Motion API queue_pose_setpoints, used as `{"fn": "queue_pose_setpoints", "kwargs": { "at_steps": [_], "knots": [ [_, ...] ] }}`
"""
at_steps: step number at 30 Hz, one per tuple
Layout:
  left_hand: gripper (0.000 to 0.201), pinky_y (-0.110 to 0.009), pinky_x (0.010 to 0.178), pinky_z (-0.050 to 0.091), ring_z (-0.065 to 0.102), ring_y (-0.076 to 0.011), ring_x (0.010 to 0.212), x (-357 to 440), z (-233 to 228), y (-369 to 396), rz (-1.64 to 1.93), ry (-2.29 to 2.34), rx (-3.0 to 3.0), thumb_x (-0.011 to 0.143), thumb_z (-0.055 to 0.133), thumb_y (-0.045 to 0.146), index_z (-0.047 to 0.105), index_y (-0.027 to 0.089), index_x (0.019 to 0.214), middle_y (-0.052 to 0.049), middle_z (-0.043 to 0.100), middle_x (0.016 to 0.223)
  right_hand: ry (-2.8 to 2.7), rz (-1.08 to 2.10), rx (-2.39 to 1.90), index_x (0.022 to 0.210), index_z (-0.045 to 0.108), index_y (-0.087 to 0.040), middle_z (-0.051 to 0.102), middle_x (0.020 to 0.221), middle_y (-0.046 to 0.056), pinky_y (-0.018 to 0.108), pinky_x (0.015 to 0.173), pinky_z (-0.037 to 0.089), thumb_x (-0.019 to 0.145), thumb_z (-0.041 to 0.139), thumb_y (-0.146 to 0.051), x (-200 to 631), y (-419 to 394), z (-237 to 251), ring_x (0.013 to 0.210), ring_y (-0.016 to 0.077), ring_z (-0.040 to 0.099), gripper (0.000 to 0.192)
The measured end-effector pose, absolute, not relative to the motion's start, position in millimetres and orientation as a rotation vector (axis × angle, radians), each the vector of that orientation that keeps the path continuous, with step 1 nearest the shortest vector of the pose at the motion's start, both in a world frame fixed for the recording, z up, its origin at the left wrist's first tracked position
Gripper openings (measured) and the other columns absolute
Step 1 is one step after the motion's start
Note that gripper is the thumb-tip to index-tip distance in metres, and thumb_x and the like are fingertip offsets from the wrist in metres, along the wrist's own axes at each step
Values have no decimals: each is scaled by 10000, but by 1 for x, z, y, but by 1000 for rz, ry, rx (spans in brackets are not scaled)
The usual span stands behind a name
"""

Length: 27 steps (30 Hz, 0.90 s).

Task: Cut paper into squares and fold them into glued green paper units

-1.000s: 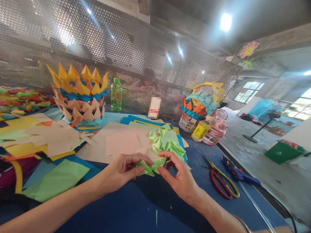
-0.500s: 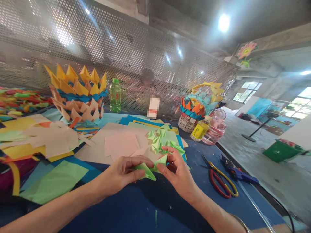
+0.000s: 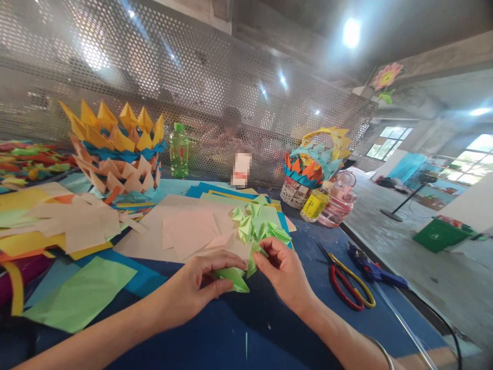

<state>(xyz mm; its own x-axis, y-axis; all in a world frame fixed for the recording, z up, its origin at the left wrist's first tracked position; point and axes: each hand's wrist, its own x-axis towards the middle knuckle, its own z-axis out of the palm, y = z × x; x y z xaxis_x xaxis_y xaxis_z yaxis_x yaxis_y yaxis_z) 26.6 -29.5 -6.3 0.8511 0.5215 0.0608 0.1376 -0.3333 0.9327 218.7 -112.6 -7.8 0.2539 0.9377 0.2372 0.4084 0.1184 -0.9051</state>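
Fingers [image 3: 225, 263] of both hands (curled tight) pinch green paper fold [image 3: 235, 277].

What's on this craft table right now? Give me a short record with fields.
Left hand: pinches a folded green paper piece
Right hand: pinches a second green piece, touching the first
Behind hands: pile of folded green pieces on pink paper
Right of hands: scissors, glue gun
Far left: paper basket, green bottle
Surface: blue table
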Motion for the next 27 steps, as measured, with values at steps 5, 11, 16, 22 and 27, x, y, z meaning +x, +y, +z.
{"fn": "queue_pose_setpoints", "kwargs": {
  "at_steps": [5,11,16,22,27],
  "knots": [
    [303,-227,636,495,563,-123,700,27,-10,-20,479,617,1808,845,561,357,688,189,1062,-41,667,1058,-1843,112,-1712,1004,654,-192,678,890,53,296,746,484,931,492,-198,234,-115,-6,803,179,621,178],
    [343,-233,628,486,558,-140,707,28,-13,-16,523,619,1791,832,594,413,707,176,1053,-42,700,938,-2288,-49,-1818,1264,581,-225,659,956,68,397,849,490,964,444,-158,240,-115,-5,945,239,592,336],
    [365,-222,617,483,557,-141,701,27,-14,-16,510,643,1783,822,608,420,699,179,1080,-37,707,890,-2219,-43,-1802,1378,466,-152,590,1197,121,435,971,468,943,512,-182,244,-112,-3,1108,260,540,439],
    [375,-222,616,502,574,-142,695,25,-14,-14,513,690,1782,807,615,444,698,182,1062,-41,716,922,-2026,-145,-1801,1324,504,-213,522,1283,97,421,1012,445,964,455,-187,258,-137,21,1169,234,512,365],
    [415,-241,645,517,610,-168,707,25,-22,-9,493,733,1761,803,614,496,698,222,1104,-36,726,861,-1812,-232,-2013,1249,551,-252,559,1228,70,393,969,461,987,383,-208,298,-190,23,1102,208,555,314]
  ]
}}
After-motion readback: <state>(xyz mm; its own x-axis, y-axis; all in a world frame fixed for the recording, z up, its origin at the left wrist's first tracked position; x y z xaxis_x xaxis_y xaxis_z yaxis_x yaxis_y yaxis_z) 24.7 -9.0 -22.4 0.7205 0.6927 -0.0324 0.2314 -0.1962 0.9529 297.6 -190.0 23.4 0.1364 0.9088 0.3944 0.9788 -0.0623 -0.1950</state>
